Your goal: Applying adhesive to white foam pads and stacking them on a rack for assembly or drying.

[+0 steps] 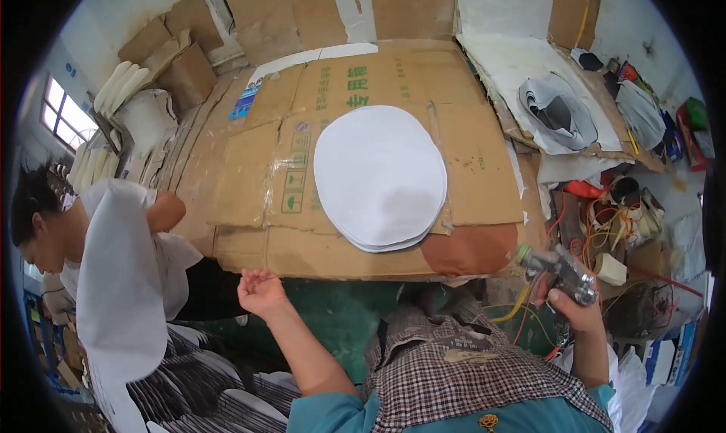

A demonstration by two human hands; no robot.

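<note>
My right hand (579,312) is closed around the handle of a spray gun (561,273), held past the near right corner of the table. The gun has a metal body and a green part at its front. At the table's near edge, my left hand (262,292) is turned up, fingers loosely bent, with nothing visible in it. A stack of white rounded sheets (380,172) lies on the cardboard-covered table (242,176), apart from both hands. Partly under the stack's lower right side, a reddish-brown rounded piece (470,250) reaches the near edge.
At the left stands another person (170,263), beside a large white sheet (121,297). A curled grey-white roll (556,111) rests on the right-hand shelf. Tangled hoses and cables (612,225) hang below it. Cardboard boxes (185,77) stand at the far left.
</note>
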